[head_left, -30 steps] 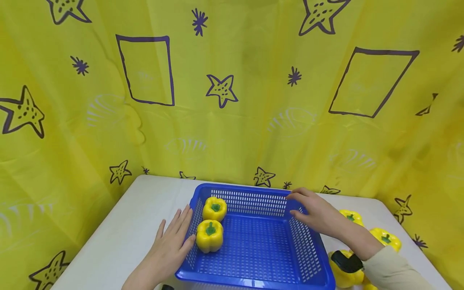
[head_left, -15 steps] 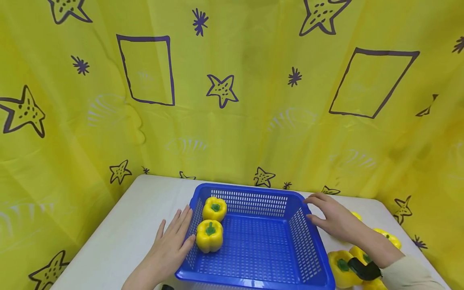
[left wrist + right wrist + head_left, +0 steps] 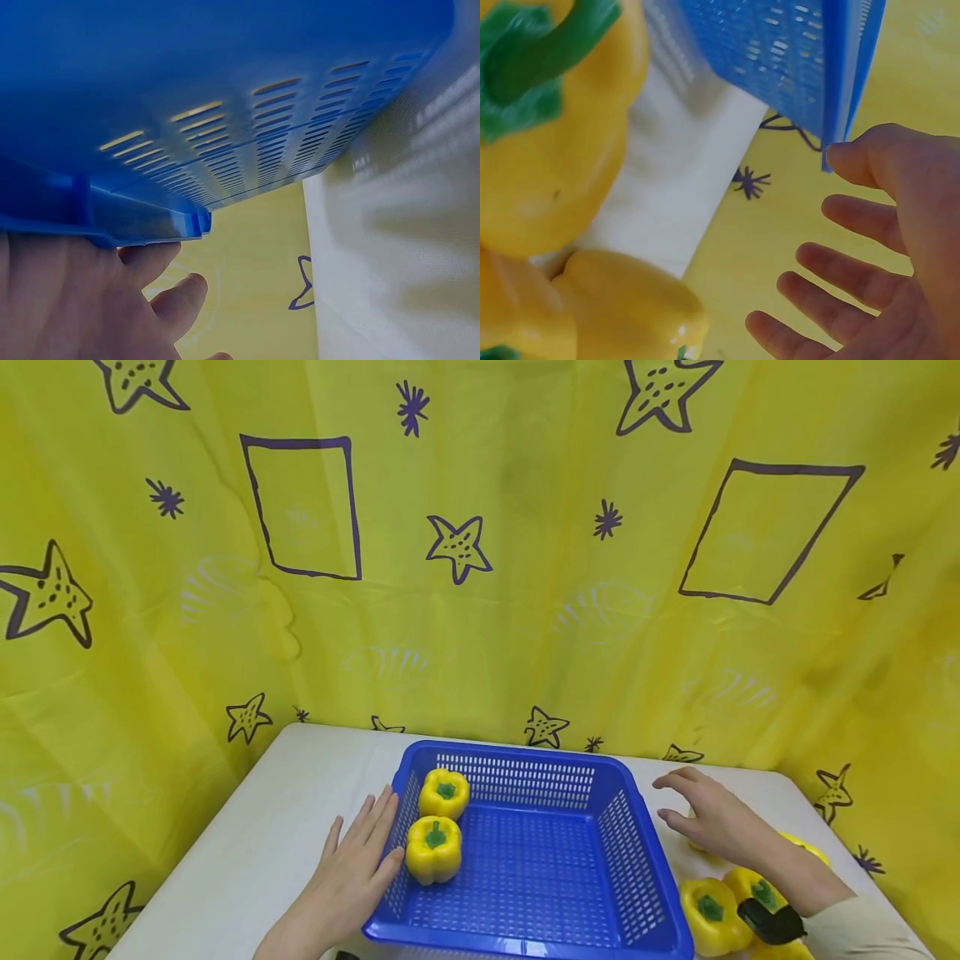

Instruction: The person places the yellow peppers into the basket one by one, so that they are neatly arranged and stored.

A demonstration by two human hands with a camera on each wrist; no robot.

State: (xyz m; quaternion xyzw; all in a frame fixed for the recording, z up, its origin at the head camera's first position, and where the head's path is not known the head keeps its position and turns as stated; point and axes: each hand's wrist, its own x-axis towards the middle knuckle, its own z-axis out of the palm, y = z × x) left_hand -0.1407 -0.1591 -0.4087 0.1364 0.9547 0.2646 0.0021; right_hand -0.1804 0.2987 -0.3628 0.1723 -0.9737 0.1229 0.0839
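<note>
A blue perforated plastic basket [image 3: 517,945] stands on the table with two yellow bell peppers in it. The farther bell pepper [image 3: 450,808] and the nearer bell pepper [image 3: 432,863] sit against its left wall. My left hand [image 3: 347,870] rests along the left rim with fingers extended; in the left wrist view the fingers [image 3: 178,306] lie under the rim. To the right of the basket, my right hand [image 3: 711,818] hovers apart from the right rim, fingers spread and loosely bent, holding nothing. Below its wrist sit several yellow bell peppers [image 3: 705,935], partly hidden by the forearm.
The white table [image 3: 247,835] extends left of the basket and behind it. A yellow curtain [image 3: 487,635] with dark starfish drawings hangs at the back and sides. Beside the basket, a large yellow pepper [image 3: 562,165] looms close in the right wrist view.
My right hand has moved rightward from above the basket's far right corner to outside the rim. The left hand, basket and the two peppers inside have stayed in place.
</note>
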